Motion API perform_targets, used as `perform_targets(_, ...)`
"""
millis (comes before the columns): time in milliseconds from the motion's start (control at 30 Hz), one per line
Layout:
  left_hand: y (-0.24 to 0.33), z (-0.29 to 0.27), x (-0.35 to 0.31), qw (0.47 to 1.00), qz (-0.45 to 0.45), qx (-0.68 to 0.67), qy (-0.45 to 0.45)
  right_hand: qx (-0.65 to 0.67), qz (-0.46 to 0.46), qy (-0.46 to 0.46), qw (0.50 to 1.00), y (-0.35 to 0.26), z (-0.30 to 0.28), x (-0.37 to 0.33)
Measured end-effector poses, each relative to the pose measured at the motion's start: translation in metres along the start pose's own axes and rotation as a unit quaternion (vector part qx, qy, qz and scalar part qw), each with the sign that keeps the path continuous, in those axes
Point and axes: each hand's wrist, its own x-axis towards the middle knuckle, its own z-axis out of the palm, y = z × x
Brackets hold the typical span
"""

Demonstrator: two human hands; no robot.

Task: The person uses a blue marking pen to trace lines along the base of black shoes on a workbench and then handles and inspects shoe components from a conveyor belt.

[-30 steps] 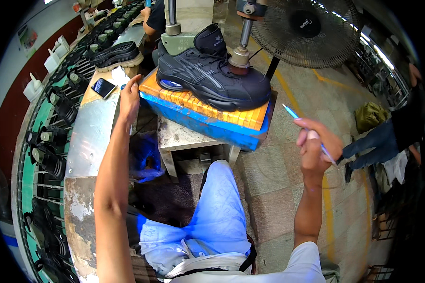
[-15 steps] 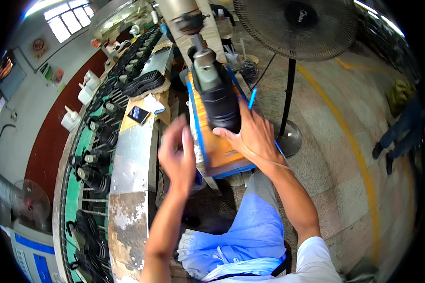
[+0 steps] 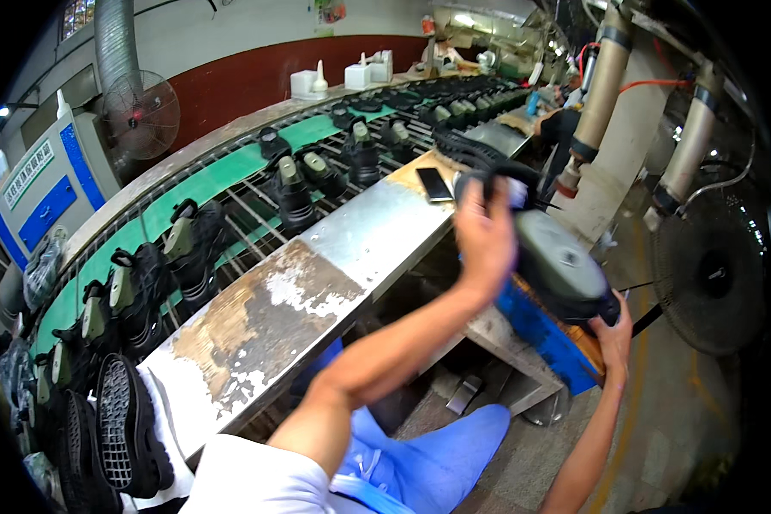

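Observation:
A black shoe (image 3: 550, 295) is tilted in the air between my hands, and a grey-green oval face on it is turned toward me. My right hand (image 3: 612, 337) grips its lower end, thumb on the near edge. At the upper end, my left hand (image 3: 486, 244) is smeared by motion, with fingers pointing up beside dark parts of the shoe. Whether they grip it is unclear. Below the shoe lies a blue-edged stand with an orange-brown top (image 3: 584, 344), partly hidden. A black shoe sole (image 3: 469, 147) rests on the ledge behind my left hand.
A phone (image 3: 434, 185) lies on the metal-topped ledge (image 3: 364, 236). Beyond it, several black shoes on grey-green forms line a rack with a green strip (image 3: 188, 176). Metal cylinders (image 3: 604, 81) hang at the right, near a standing fan (image 3: 713, 274). Loose soles (image 3: 133, 424) sit at lower left.
My view has swung left along the rack. The shoe has tipped over, turning its grey-green face toward me. My left hand, apart from it before, is now beside its upper end.

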Motion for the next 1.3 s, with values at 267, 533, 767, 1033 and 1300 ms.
perform_targets(267, 0.154, -0.352, 0.101, 0.917, -0.235, 0.321, 0.024, 0.009, 0.022, 0.010, 1.000, -0.011, 0.020, -0.005)
perform_targets(533, 0.203, -0.339, -0.032, 0.677, -0.062, 0.733, 0.014, -0.022, -0.005, 0.006, 1.000, -0.006, -0.003, -0.011)
perform_targets(767, 0.154, -0.387, 0.043, 0.669, 0.080, 0.731, 0.110, -0.045, 0.015, 0.015, 0.999, -0.011, 0.009, -0.014)
perform_targets(1033, 0.048, -0.477, 0.154, 0.676, 0.163, 0.695, 0.182, -0.018, 0.021, 0.021, 0.999, -0.025, 0.018, -0.008)
perform_targets(1300, 0.058, -0.444, 0.147, 0.736, 0.228, 0.622, 0.139, -0.019, 0.017, 0.025, 0.999, -0.024, 0.010, -0.014)
